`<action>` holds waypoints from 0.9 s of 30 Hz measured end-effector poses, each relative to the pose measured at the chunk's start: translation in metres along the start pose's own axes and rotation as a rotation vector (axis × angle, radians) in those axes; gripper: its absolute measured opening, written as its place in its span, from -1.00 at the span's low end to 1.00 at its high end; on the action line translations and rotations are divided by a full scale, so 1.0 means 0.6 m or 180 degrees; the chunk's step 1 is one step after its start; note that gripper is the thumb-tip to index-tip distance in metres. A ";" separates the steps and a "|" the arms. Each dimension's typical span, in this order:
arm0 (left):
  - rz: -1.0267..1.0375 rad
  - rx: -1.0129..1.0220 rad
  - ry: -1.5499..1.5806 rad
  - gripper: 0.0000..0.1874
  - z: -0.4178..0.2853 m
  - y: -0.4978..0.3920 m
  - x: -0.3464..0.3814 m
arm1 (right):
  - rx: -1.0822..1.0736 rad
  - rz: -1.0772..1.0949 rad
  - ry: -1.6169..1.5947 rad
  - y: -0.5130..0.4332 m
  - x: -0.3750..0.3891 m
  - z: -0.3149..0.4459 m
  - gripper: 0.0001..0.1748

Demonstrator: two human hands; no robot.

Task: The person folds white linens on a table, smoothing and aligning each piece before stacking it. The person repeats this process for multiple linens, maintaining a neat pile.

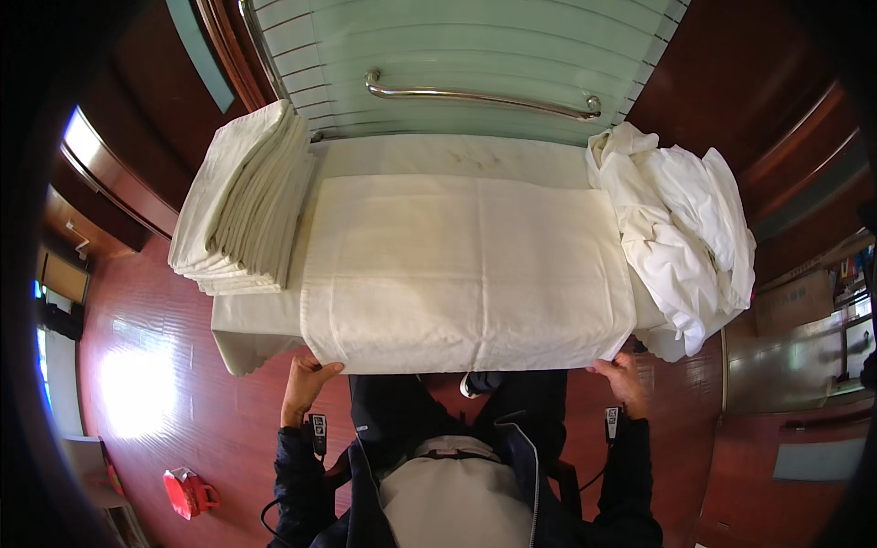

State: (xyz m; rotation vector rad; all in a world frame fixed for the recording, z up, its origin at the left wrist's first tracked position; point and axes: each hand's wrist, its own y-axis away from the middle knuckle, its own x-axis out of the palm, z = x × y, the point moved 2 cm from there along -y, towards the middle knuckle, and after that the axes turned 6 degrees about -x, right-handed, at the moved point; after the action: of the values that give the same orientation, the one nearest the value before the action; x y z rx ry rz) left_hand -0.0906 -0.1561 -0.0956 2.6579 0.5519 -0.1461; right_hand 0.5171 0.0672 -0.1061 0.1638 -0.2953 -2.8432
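Observation:
A cream cloth (411, 274) lies spread over the covered table, with creases running across it and its near edge hanging over the table's front. My left hand (308, 382) pinches its near left corner between thumb and fingers. At the near right corner, my right hand (622, 381) grips the cloth in the same way. A tall stack of folded cream cloths (253, 198) stands on the left end of the table. On the right end lies a loose heap of crumpled white cloth (678, 226).
A pale tablecloth (534, 157) with brownish stains covers the table. Behind it is a greenish glass panel with a metal handle (479, 94). A red container (188, 492) stands on the floor at the lower left. Dark wooden panels flank both sides.

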 end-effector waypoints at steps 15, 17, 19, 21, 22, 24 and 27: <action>-0.0331 0.0301 0.0491 -0.81 -0.023 0.110 -0.004 | -0.0360 -0.0491 -0.0821 0.084 -0.017 0.011 -0.81; -0.0311 0.0098 0.0225 -0.81 -0.041 0.146 -0.013 | -0.0473 -0.0609 -0.0896 0.108 -0.015 0.037 -0.75; -0.0187 0.0235 -0.0040 -0.66 -0.066 0.166 -0.021 | -0.0509 -0.0570 -0.0659 0.126 -0.014 0.063 -0.81; -0.0188 0.0110 -0.0007 -0.59 -0.085 0.183 -0.022 | -0.0523 -0.0528 -0.0291 0.140 -0.014 0.090 -0.83; -0.0238 0.0243 -0.0025 -0.54 -0.094 0.185 -0.016 | -0.0529 -0.0552 -0.0291 0.146 -0.013 0.102 -0.80; -0.0486 0.0570 -0.0332 -0.55 -0.112 0.185 -0.004 | -0.0522 -0.0485 -0.0024 0.155 -0.006 0.121 -0.78; -0.0921 0.1021 -0.0778 -0.60 -0.134 0.184 0.017 | -0.1141 -0.0665 0.0903 0.162 0.005 0.145 -0.72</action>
State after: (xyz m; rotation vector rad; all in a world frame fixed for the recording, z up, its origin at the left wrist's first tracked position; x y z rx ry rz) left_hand -0.0357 -0.2106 0.0174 2.7866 0.8902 -0.6869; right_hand 0.5273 -0.0091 -0.0005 0.5423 0.3058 -2.9625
